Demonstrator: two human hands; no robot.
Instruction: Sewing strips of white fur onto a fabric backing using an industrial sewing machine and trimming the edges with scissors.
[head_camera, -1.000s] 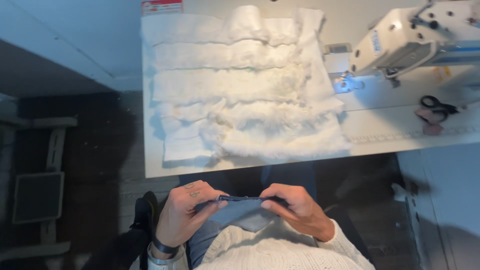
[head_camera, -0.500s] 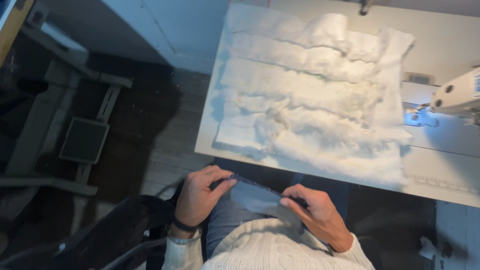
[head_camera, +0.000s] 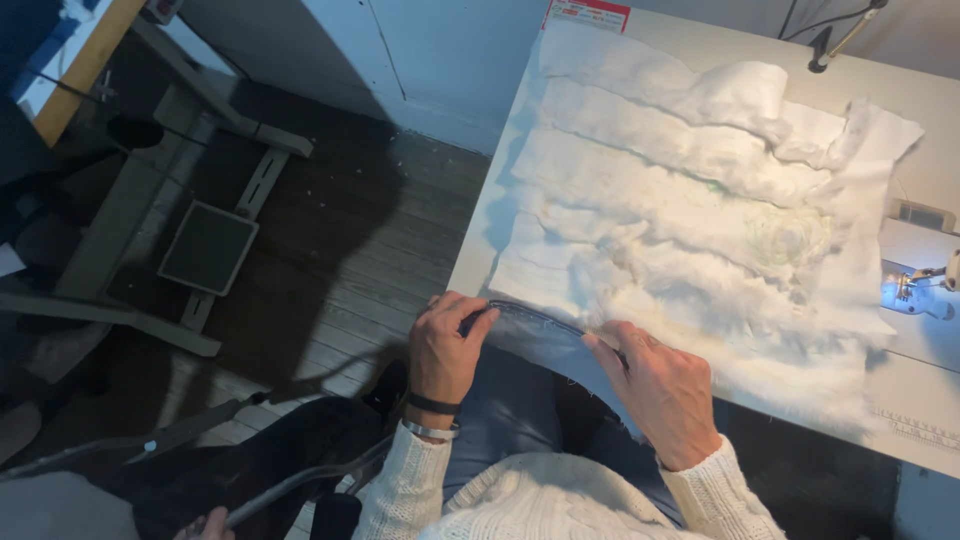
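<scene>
My left hand (head_camera: 447, 350) and my right hand (head_camera: 655, 385) each pinch one end of a grey-blue piece of fabric (head_camera: 545, 345), stretched between them over my lap. Its upper edge is a dark seam, pulled taut. The fabric hangs down toward my knees, just below the front edge of the white sewing table (head_camera: 930, 110). On that table lies a layered pile of white fluffy padding strips (head_camera: 690, 190), a short way above my hands. My left wrist wears a dark band and a metal bracelet.
A sewing machine (head_camera: 925, 290) with a lit needle area stands at the table's right edge. To the left, on dark wooden floor, is a grey metal stand with a foot pedal (head_camera: 207, 247). A dark bag with straps (head_camera: 250, 470) lies by my left elbow.
My view has swung left and down, so the table shifted right. My hands have spread further apart and pulled the fabric's seam straight.
</scene>
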